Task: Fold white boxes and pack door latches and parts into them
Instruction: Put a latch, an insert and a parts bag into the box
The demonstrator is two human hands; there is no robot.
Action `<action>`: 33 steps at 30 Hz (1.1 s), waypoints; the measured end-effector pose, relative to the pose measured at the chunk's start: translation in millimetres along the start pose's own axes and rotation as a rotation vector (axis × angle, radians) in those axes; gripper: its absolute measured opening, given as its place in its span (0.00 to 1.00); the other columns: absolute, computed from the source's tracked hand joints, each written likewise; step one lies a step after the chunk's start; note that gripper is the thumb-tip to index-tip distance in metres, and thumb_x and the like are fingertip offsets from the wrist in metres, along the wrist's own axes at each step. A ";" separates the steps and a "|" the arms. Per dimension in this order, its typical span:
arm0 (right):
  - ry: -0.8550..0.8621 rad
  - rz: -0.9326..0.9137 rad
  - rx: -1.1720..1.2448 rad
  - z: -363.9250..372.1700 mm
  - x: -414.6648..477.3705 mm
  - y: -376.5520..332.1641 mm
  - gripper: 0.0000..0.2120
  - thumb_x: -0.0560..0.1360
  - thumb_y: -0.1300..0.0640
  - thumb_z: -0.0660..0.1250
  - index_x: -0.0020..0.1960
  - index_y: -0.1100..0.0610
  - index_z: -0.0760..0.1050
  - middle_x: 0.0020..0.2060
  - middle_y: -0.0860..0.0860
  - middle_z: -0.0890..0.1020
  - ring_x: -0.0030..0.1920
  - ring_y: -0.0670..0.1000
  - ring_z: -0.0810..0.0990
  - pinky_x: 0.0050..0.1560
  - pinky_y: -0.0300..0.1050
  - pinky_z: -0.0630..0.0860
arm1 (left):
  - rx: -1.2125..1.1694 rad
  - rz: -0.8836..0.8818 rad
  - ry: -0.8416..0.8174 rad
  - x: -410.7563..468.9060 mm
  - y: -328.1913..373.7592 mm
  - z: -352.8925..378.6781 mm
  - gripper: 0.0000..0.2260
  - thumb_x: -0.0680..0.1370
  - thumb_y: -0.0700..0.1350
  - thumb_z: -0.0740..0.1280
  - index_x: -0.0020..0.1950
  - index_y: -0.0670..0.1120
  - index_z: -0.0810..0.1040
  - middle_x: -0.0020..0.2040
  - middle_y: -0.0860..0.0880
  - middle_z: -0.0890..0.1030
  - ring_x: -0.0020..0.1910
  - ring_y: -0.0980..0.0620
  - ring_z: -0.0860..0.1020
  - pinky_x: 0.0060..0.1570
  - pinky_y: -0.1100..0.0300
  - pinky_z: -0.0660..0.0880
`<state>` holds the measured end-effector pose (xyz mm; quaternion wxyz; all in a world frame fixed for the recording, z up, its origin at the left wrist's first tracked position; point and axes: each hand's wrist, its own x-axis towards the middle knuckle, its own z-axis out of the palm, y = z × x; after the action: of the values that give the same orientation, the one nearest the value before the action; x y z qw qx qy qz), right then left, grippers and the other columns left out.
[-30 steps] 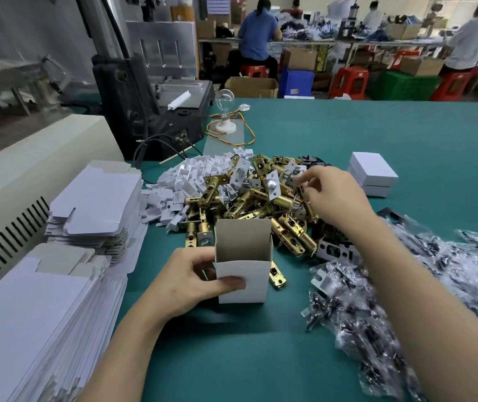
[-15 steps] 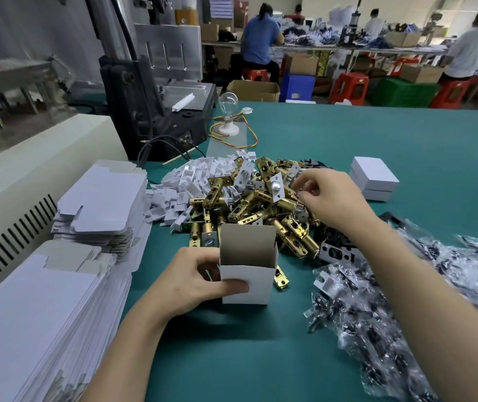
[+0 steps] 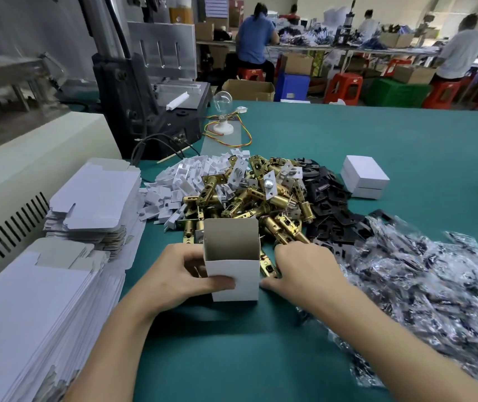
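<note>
An open white box [image 3: 233, 281] stands upright on the green table [image 3: 348, 134], its top flap raised. My left hand [image 3: 174, 280] grips its left side, thumb across the front. My right hand [image 3: 304, 274] lies just right of the box, fingers curled down over a brass door latch [image 3: 267, 266] lying against the box. Behind them is a heap of brass latches [image 3: 249, 204], with white plastic parts [image 3: 182, 181] to its left and black plates [image 3: 324, 204] to its right.
Stacks of flat white box blanks [image 3: 96, 192] fill the left side, beside a cream machine housing [image 3: 29, 169]. Clear bags of small parts [image 3: 435, 285] spread on the right. A closed white box [image 3: 365, 175] sits far right. A black machine [image 3: 145, 111] and a light bulb [image 3: 222, 111] stand behind.
My right hand has left the top of the latch heap and come down toward me, beside the box, onto the latch lying there. My left hand keeps its hold on the box.
</note>
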<state>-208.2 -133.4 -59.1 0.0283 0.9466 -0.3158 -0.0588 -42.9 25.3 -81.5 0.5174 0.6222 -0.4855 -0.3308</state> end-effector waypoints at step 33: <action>0.392 -0.009 0.281 -89.1 -17.7 -25.7 0.21 0.75 0.39 0.65 0.37 0.56 0.73 0.32 0.50 0.76 0.36 0.54 0.76 0.31 0.45 0.65 | 0.285 0.057 0.166 8.2 -26.0 3.7 0.19 0.69 0.67 0.78 0.50 0.55 0.87 0.34 0.55 0.81 0.31 0.60 0.72 0.34 0.59 0.71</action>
<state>-195.5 -100.7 28.5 -0.0434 0.9360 -0.3049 0.1704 -37.0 16.2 -106.8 0.4715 0.7002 -0.5007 -0.1914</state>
